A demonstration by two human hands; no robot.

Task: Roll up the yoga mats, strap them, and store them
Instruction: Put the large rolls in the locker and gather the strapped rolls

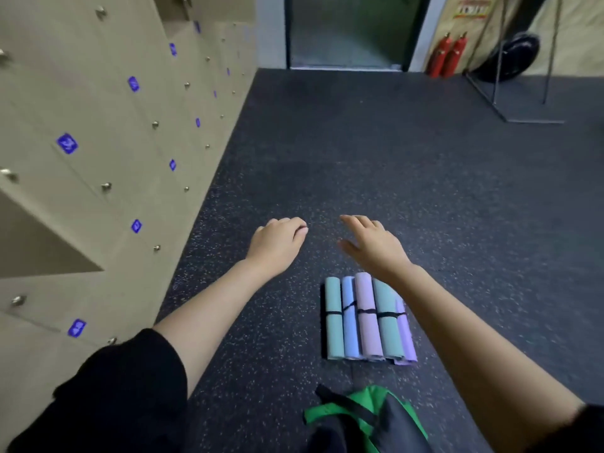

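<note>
Pastel mats (366,318) lie rolled and strapped on the floor (359,158), so storing looks next: the empty left hand (277,245), loosely curled, and spread-fingered right hand (372,245) must gather them.

Item: my left hand (277,246) and right hand (376,246), bare, forearms bare.
Item: loose black fabric sleeve (124,387), well back from my left fingers (294,223).
Item: second black sleeve edge (585,429), far behind my right fingers.
</note>
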